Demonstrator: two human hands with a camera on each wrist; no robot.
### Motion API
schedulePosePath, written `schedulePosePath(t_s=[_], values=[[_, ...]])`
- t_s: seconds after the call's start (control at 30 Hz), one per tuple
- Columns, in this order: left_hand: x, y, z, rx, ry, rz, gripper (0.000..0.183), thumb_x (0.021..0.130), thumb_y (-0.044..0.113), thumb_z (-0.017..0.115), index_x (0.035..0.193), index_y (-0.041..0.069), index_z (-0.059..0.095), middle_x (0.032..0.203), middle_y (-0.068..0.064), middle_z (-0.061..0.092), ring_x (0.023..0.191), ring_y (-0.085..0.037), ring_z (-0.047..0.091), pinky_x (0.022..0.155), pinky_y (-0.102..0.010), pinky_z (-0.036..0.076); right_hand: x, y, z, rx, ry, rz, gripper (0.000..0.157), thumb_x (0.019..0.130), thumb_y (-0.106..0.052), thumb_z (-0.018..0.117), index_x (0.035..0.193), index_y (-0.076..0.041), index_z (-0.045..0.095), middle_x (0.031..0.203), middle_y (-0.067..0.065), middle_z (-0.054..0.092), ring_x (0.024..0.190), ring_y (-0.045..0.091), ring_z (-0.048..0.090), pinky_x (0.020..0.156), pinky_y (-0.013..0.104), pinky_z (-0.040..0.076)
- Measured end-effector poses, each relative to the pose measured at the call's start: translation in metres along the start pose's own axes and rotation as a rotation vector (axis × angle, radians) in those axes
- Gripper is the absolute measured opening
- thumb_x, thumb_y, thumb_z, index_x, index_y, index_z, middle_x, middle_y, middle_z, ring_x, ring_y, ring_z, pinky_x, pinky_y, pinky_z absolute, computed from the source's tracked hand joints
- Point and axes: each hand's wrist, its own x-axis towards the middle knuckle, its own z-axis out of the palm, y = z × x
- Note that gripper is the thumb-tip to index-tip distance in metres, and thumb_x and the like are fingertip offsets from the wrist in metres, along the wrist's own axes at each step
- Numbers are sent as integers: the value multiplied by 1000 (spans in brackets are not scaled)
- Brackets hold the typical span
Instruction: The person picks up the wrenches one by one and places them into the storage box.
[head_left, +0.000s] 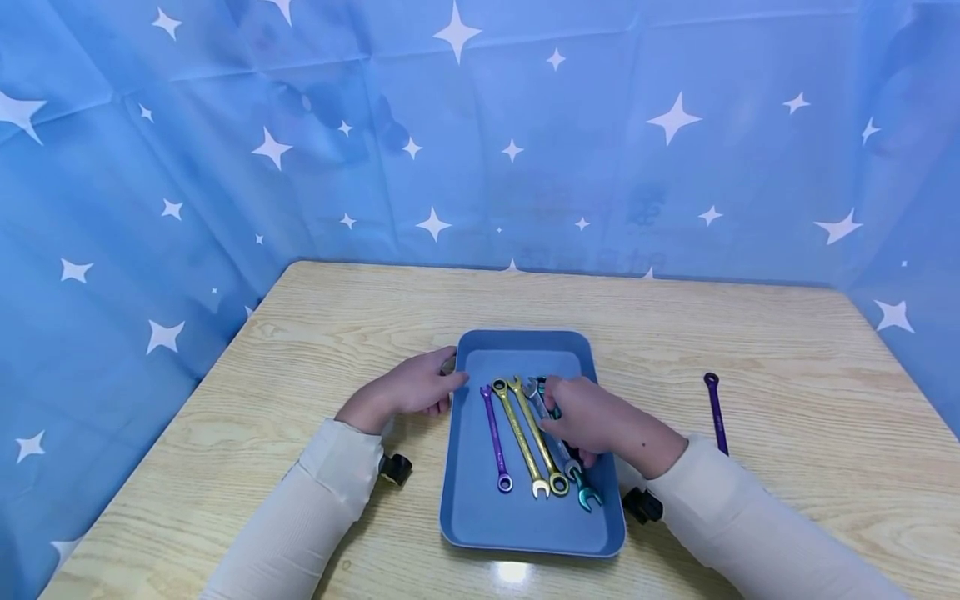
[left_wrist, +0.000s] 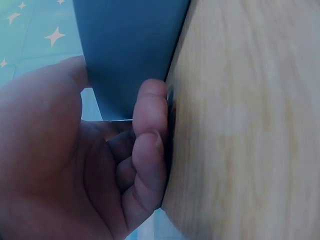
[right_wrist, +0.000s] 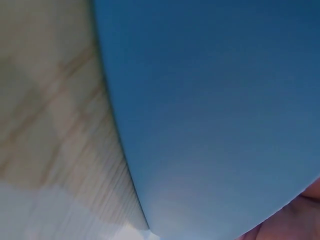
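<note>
A blue tray (head_left: 525, 533) lies on the table with several combination wrenches in it. My left hand (head_left: 416, 385) grips the tray's left rim, thumb at the top edge; in the left wrist view its fingers (left_wrist: 150, 112) curl against the outer wall. Over the tray's right side, my right hand (head_left: 592, 421) has thumb and forefinger bent about a green wrench (head_left: 587, 493), hiding its middle. Beside it lie a silver wrench (head_left: 537, 402), two gold wrenches (head_left: 517, 425) (head_left: 542, 442) and a purple wrench (head_left: 495, 437). The right wrist view mostly shows the tray's outer wall (right_wrist: 210, 120).
Another dark purple wrench (head_left: 716, 408) lies on the wooden table (head_left: 360, 308) to the tray's right, its near end hidden by the right sleeve. A blue curtain with white stars (head_left: 480, 167) hangs behind the table and along its left.
</note>
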Motion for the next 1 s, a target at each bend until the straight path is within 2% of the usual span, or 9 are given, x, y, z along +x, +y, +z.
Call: schedulePosePath(t_s=[0.63,1.0], values=[[-1,0,-1,-15,-8,17,59,94,42,45,146,23,24,68,-7,64,57,-21,61,59,-33,51,-3,-2,1,-37,-33,0,20,89,-28,61,96,-13,51,57,6,57,34,16,53,35,28,44],[-2,2,-1,-10,-2,17,59,94,42,45,146,24,24,69,-7,64,57,-21,61,59,-32,50,-3,2,2,-27,-39,-44,4,89,-20,52,91,-17,52,52,3,53,32,15,51,36,29,44]])
